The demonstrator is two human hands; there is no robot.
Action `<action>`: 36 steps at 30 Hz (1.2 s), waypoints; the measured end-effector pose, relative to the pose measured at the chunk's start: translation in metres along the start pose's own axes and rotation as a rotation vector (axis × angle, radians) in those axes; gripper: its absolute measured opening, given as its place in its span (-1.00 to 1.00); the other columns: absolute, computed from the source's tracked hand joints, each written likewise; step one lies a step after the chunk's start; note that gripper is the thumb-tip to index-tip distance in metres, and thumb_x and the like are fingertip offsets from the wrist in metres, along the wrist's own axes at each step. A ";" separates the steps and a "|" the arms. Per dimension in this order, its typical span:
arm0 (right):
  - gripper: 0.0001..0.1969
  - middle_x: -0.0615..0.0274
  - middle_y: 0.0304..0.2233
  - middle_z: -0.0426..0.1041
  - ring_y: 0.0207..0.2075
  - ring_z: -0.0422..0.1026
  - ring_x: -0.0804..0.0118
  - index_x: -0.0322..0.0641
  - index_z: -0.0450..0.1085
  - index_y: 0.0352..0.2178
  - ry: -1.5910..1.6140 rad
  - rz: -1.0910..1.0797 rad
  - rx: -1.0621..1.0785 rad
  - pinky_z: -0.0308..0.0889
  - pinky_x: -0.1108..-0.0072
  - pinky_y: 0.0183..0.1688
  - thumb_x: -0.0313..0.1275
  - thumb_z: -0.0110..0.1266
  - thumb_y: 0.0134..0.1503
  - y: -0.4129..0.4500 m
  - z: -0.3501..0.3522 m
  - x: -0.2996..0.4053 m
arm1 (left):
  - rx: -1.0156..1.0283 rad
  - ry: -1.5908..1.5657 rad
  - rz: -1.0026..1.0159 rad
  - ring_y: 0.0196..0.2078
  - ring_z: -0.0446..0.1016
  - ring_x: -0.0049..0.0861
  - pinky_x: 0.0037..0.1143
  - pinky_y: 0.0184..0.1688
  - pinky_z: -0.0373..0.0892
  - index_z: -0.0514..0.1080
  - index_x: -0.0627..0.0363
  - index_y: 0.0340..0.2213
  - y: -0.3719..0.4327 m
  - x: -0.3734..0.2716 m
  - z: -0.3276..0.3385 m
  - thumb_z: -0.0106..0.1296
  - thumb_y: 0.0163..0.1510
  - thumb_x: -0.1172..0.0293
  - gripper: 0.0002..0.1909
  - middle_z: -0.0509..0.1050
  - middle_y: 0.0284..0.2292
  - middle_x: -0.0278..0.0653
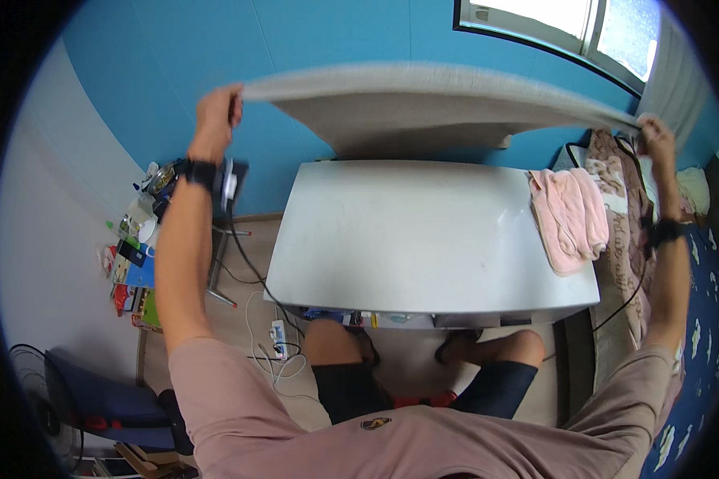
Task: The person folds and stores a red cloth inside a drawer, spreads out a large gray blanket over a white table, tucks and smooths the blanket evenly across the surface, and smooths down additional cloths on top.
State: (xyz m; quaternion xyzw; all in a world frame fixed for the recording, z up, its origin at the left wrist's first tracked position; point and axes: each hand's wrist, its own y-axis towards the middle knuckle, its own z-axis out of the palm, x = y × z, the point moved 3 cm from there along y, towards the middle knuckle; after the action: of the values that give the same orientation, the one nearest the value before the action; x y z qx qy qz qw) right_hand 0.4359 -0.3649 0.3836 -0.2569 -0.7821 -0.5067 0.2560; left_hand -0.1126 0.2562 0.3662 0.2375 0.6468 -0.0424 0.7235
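Note:
Stretched between my two hands is a beige-grey cloth (389,111), raised beyond the far edge of a white table (407,239). My left hand (217,117) grips its left upper corner, and my right hand (656,141) pinches the right one. The top edge is blurred, and the lower part hangs behind the table's far edge. Folded pink cloths (569,218) lie at the right end of the tabletop, slightly over its edge. Each wrist wears a black strap with a cable; a device sits at the left one.
A bed with a navy patterned cover (701,287) and a brown blanket (620,197) stands right of the table. At left are a cluttered small table (138,263), a power strip (280,339) with cables on the floor, and a fan (45,407). A blue wall (335,42) rises behind.

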 end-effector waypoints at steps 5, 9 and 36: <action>-0.89 0.38 -0.70 0.30 -0.76 0.25 0.56 -0.24 0.41 -0.42 0.078 0.252 0.173 0.16 0.70 -0.72 -0.52 -0.08 0.15 -0.217 0.041 -0.033 | -0.054 0.173 -0.197 -0.78 0.23 -0.67 -0.60 -0.76 0.07 0.33 0.06 -0.66 -0.163 0.119 -0.056 0.13 0.00 0.35 -0.75 0.32 -0.73 -0.38; -0.90 0.36 -0.71 0.31 -0.76 0.28 0.54 -0.25 0.35 -0.46 0.180 0.523 0.141 0.18 0.68 -0.75 -0.56 -0.11 0.12 -0.351 0.050 -0.079 | -0.065 0.195 -0.341 -0.78 0.23 -0.71 -0.63 -0.76 0.08 0.33 0.07 -0.64 -0.266 0.197 -0.080 0.13 -0.01 0.42 -0.78 0.33 -0.72 -0.41; -0.80 0.34 -0.62 0.40 -0.64 0.36 0.55 -0.24 0.38 -0.50 -0.140 0.549 0.127 0.30 0.62 -0.61 -0.69 -0.19 0.02 -0.545 0.094 -0.160 | -0.257 0.766 -0.215 -0.48 0.50 -0.15 -0.26 -0.36 0.37 0.49 0.24 -0.51 -0.411 0.397 -0.138 0.17 -0.01 0.26 -0.75 0.54 -0.55 -0.07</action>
State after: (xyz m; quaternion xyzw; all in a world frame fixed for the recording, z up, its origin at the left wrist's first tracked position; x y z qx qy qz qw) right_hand 0.1806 -0.4943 -0.1154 -0.4767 -0.7293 -0.3498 0.3443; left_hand -0.3274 0.0454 -0.1390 0.0750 0.8902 0.0548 0.4460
